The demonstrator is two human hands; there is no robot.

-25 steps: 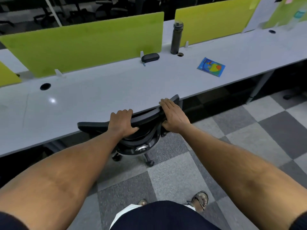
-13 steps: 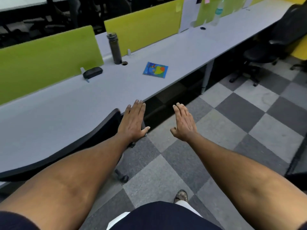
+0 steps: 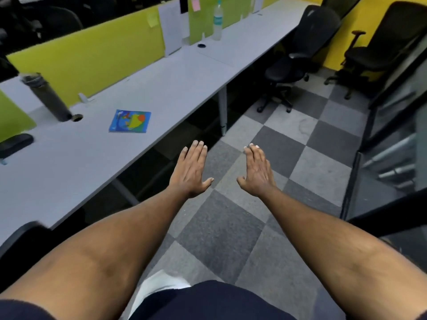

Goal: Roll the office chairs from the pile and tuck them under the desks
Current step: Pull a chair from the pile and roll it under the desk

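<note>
One office chair [image 3: 13,236] shows only as a curved black edge at the lower left, right against the front edge of the long grey desk [image 3: 161,88]; the rest of it is out of view. Two more black chairs stand at the far right: the nearer chair [image 3: 307,42] just beside the far end of the desk, the farther chair [image 3: 390,42] against the yellow wall, apart from the first.

The person's left hand [image 3: 191,169] and right hand [image 3: 257,172] are both held out flat over the checkered grey carpet [image 3: 300,158], fingers straight and together, thumbs spread, touching nothing. The left hand is near the desk's front edge.

On the desk lie a blue picture booklet [image 3: 130,121] and, at the left edge, a black case [image 3: 15,143]. A dark flask [image 3: 46,98] stands next to a cable hole, and a clear plastic bottle [image 3: 217,21] stands farther along, both close to the green dividers [image 3: 92,56].
</note>
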